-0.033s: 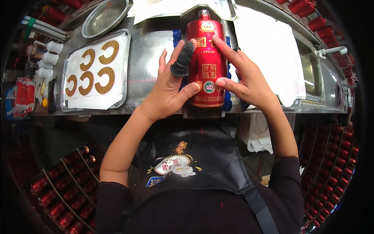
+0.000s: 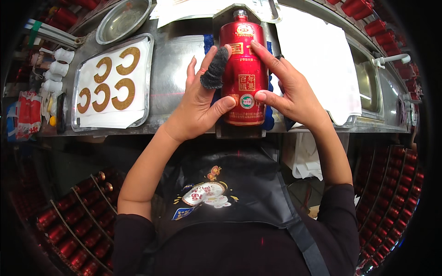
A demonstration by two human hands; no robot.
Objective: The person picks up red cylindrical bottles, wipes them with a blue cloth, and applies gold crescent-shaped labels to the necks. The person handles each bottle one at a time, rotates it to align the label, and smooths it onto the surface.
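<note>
A shiny red bottle (image 2: 230,69) with gold and green-white labels lies on its back in a metal holder (image 2: 237,132), its clear neck pointing away from me. My left hand (image 2: 195,101) holds its left side, thumb on a small label near the base. A dark fabric cover (image 2: 214,69) wraps one finger of that hand. From the right, my right hand (image 2: 292,94) grips the bottle, index finger on the upper gold label and thumb beside the round label. Blue cloth (image 2: 270,117) shows beneath the bottle.
To the left, a metal tray (image 2: 148,87) carries paper with several gold C-shaped labels (image 2: 124,94). Behind it sits a round metal bowl (image 2: 102,34). White sheets (image 2: 317,60) lie at right, before a sink (image 2: 370,99). Racks of red bottles (image 2: 391,198) stand on both sides.
</note>
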